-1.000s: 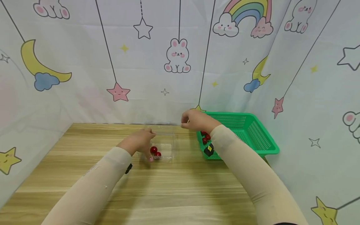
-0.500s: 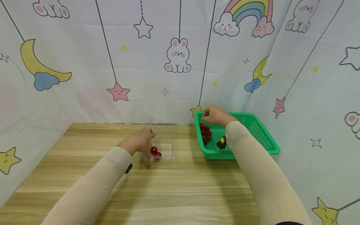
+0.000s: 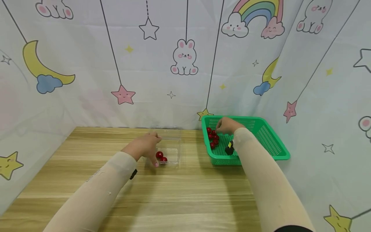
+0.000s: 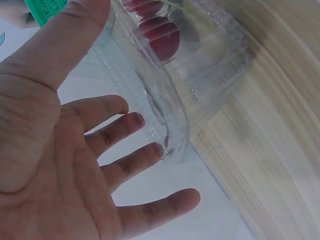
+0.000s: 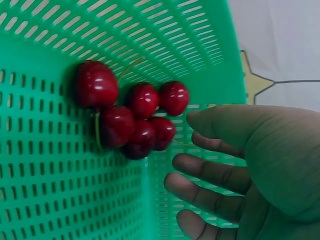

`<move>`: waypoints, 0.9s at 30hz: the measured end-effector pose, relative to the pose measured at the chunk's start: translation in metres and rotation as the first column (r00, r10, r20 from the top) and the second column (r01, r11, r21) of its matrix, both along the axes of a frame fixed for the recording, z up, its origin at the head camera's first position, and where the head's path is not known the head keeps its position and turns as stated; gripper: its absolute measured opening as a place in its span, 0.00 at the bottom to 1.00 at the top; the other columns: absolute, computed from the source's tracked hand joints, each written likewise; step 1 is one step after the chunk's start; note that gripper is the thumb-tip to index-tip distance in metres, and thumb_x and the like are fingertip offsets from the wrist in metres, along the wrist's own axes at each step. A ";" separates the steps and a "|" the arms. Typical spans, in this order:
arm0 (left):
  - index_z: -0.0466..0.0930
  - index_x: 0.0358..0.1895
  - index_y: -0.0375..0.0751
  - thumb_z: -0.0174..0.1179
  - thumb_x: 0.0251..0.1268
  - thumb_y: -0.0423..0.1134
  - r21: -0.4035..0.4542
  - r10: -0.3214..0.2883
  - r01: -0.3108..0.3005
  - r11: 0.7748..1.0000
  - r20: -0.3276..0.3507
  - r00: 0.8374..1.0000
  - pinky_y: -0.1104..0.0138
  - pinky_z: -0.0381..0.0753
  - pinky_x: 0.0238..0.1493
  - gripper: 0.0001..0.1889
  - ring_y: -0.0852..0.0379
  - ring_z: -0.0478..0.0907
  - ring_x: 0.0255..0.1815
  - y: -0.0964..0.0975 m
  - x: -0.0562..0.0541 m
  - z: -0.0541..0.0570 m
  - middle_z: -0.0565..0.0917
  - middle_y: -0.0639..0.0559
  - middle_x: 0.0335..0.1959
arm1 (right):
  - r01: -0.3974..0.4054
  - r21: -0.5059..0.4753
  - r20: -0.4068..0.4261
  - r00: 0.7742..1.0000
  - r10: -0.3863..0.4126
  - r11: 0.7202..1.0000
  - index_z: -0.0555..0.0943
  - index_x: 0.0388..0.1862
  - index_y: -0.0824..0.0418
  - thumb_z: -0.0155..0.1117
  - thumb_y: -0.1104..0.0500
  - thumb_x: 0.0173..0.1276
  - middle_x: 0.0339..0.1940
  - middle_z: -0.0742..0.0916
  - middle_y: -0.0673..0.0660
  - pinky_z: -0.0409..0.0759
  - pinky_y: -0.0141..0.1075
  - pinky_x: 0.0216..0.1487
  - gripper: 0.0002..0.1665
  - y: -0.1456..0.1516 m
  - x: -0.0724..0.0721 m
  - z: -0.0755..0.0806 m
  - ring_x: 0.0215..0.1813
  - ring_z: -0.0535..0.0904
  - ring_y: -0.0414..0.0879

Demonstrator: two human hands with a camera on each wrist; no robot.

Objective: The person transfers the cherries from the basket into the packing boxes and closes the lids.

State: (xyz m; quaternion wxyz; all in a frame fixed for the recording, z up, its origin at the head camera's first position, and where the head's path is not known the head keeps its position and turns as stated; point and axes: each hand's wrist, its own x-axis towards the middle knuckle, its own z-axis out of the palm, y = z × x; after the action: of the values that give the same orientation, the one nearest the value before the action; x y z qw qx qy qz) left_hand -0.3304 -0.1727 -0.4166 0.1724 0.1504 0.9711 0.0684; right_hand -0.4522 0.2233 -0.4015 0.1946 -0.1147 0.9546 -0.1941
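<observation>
Six cherries [image 5: 142, 102] in the green basket [image 5: 37, 135], just beside the right hand [image 5: 267, 167].

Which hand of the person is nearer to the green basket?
Right. The right hand is inside the basket, beside the cherries; the left hand is apart from it, at the clear box.

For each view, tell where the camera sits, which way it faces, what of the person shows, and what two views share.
Head: on the head, facing forward and down at the table, box and basket; left hand, right hand and sleeves show.
Left wrist: on that wrist, facing the box; left palm and fingers show.
Right wrist: on that wrist, facing into the basket; right thumb and fingers show.
Shared: head and right wrist show the basket's cherries.
</observation>
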 end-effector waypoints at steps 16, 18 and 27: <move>0.64 0.91 0.42 0.94 0.46 0.59 0.001 0.003 -0.003 1.000 -0.007 1.000 0.36 0.75 0.84 0.69 0.33 0.66 0.88 -0.001 -0.001 -0.001 0.69 0.40 0.87 | 0.017 0.023 0.063 0.998 -0.019 1.000 0.93 0.59 0.61 0.74 0.56 0.83 0.61 0.93 0.62 0.95 0.50 0.50 0.14 -0.004 -0.001 -0.016 0.56 0.92 0.58; 0.64 0.91 0.42 0.94 0.46 0.59 -0.003 0.002 -0.002 1.000 -0.009 1.000 0.36 0.76 0.84 0.69 0.33 0.67 0.88 -0.001 -0.001 -0.001 0.69 0.40 0.87 | 0.021 0.019 0.064 0.998 -0.022 1.000 0.93 0.58 0.61 0.74 0.56 0.82 0.62 0.93 0.62 0.95 0.48 0.47 0.13 -0.004 -0.001 -0.016 0.56 0.92 0.58; 0.65 0.91 0.41 0.94 0.47 0.57 0.009 0.003 -0.003 1.000 -0.009 1.000 0.36 0.74 0.85 0.68 0.32 0.66 0.88 0.000 0.002 0.001 0.69 0.39 0.88 | 0.046 0.024 0.057 0.997 -0.047 0.999 0.91 0.41 0.60 0.75 0.58 0.81 0.45 0.93 0.57 0.91 0.40 0.37 0.07 -0.004 -0.002 -0.024 0.48 0.91 0.53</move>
State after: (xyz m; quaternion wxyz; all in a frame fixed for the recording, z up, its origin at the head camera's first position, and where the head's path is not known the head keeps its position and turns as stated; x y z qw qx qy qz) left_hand -0.3286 -0.1730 -0.4153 0.1675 0.1500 0.9717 0.0723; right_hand -0.4543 0.2193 -0.4256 0.2185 -0.0846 0.9532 -0.1912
